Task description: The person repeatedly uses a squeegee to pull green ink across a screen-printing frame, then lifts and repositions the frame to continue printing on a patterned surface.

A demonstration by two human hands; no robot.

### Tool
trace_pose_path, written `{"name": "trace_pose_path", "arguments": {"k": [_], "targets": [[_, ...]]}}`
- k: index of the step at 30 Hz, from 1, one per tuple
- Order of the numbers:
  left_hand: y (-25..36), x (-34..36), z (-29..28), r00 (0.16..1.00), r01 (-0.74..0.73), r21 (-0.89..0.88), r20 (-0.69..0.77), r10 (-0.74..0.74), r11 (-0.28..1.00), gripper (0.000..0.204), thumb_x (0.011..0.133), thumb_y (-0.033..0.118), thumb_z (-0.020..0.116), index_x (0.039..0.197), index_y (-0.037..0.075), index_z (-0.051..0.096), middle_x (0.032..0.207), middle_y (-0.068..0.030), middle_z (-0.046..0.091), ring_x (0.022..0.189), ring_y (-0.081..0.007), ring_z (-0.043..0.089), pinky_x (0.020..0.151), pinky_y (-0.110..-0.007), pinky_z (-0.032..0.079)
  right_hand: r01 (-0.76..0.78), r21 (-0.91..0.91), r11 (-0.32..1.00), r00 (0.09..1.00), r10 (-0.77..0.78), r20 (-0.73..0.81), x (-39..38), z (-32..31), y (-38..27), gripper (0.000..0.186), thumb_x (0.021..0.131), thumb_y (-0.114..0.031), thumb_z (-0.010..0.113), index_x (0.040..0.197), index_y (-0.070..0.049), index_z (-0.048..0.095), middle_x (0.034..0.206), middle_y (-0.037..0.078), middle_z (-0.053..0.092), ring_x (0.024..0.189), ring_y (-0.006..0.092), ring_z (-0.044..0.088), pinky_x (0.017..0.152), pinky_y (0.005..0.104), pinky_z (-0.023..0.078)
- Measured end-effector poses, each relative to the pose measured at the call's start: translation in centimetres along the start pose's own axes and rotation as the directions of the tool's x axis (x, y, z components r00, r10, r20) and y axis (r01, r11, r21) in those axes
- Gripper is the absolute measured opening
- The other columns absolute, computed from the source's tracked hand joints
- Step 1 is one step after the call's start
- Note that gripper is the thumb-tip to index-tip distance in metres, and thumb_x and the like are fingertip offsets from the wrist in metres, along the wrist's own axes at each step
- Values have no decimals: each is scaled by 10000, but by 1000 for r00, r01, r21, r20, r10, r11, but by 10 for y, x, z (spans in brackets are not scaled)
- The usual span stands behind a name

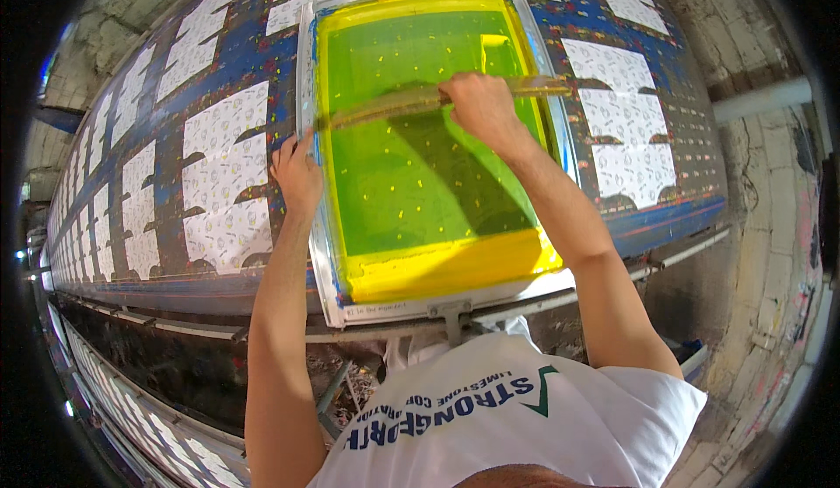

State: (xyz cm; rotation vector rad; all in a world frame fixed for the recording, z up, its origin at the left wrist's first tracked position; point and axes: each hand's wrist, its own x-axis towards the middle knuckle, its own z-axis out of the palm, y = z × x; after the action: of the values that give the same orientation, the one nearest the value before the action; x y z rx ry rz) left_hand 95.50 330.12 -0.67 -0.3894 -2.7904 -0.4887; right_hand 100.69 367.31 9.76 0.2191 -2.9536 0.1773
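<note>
A screen-printing frame (337, 309) holds green mesh (385, 182) with a thick band of yellow ink (446, 269) along its near end. My right hand (479, 108) is closed around a long, ink-stained squeegee (538, 87), which lies across the upper half of the mesh at a slight slant. Beside the squeegee's left end, my left hand (293, 173) rests at the frame's left edge with its fingers apart and slightly bent. Yellow specks dot the green area.
The long blue, paint-spattered printing table (236, 64) carries several white printed fabric pieces (223, 164) on both sides. A metal rail (682, 252) runs along its near edge. Pale block walls (757, 226) stand at the sides, and another table (149, 418) shows at lower left.
</note>
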Motion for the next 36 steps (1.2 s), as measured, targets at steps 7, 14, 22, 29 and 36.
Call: {"name": "trace_pose_path", "arguments": {"k": [7,14,22,29,36], "targets": [[7,-2,-9,1000,-6,23,16,6,1000,589,891,-49,586,1411,205,698,1367,-105,625,1226,-323,540,1079,-508,375,15,-49,999,986,-23,-164,128,49,71,202,789,-150,757,989,-125,768,909,104,740,895,333,740,741,491,600],[12,0,-15,999,5,17,44,-5,1000,560,925,-70,513,1409,149,693,1355,-182,623,1247,-384,553,1106,-505,396,38,-105,994,973,-61,-223,213,67,105,161,796,-190,766,922,-96,802,900,152,774,866,356,774,748,482,630],[13,2,-17,998,3,15,57,-4,1000,517,964,-54,506,1412,129,688,1344,-210,613,1260,-403,544,1119,-490,413,-17,-97,995,996,8,-87,227,56,111,206,801,-206,770,964,-85,805,959,170,788,914,352,781,777,489,632],[4,2,-10,998,-65,-32,-5,65,997,508,922,-73,556,1354,133,727,1324,-182,638,1188,-383,572,1046,-494,454,-152,26,988,987,150,61,128,29,53,201,808,-182,733,945,-50,797,917,182,781,861,371,777,749,480,632],[-12,4,3,992,-120,-24,-50,119,992,501,931,-19,591,1373,178,720,1313,-150,648,1167,-367,578,1019,-509,452,-412,31,910,904,405,138,9,9,-27,165,816,-167,730,918,-53,795,892,176,778,858,359,780,737,467,632]]}}
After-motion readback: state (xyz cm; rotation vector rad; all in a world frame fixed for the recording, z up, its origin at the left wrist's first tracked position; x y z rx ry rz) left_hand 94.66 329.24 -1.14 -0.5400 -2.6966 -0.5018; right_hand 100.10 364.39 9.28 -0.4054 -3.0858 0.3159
